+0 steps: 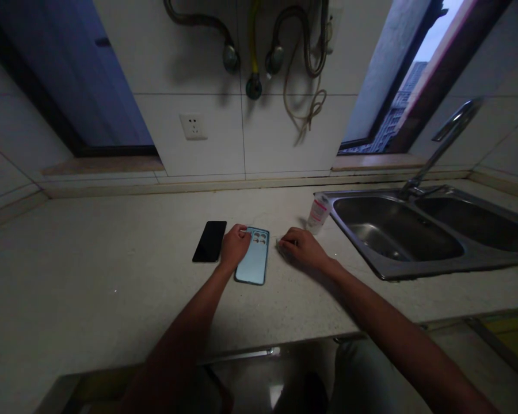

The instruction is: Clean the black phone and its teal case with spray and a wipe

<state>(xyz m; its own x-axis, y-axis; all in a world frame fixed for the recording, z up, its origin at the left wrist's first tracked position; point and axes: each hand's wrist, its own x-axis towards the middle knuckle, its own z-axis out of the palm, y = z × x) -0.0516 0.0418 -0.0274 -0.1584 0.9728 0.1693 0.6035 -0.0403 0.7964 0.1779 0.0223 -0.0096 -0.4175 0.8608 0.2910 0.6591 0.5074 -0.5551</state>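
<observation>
A light blue phone case [253, 261] with camera cut-outs lies flat on the counter. My left hand [235, 247] is closed at its upper left edge, thumb over the case. To the left of that hand is a black-screened smartphone [210, 241], lying face up. My right hand [300, 246] rests on the counter just right of the case, apart from it. Its fingers are curled together around something small and pale, mostly hidden. Right behind this hand stands a clear plastic cup [318, 213] with pink print.
A double steel sink [397, 230] with a chrome faucet [440, 146] is set into the counter [125, 247] on the right. Pipes and a yellow hose [254, 46] hang on the tiled wall at the back, near a wall socket [193, 126]. Windows flank both sides.
</observation>
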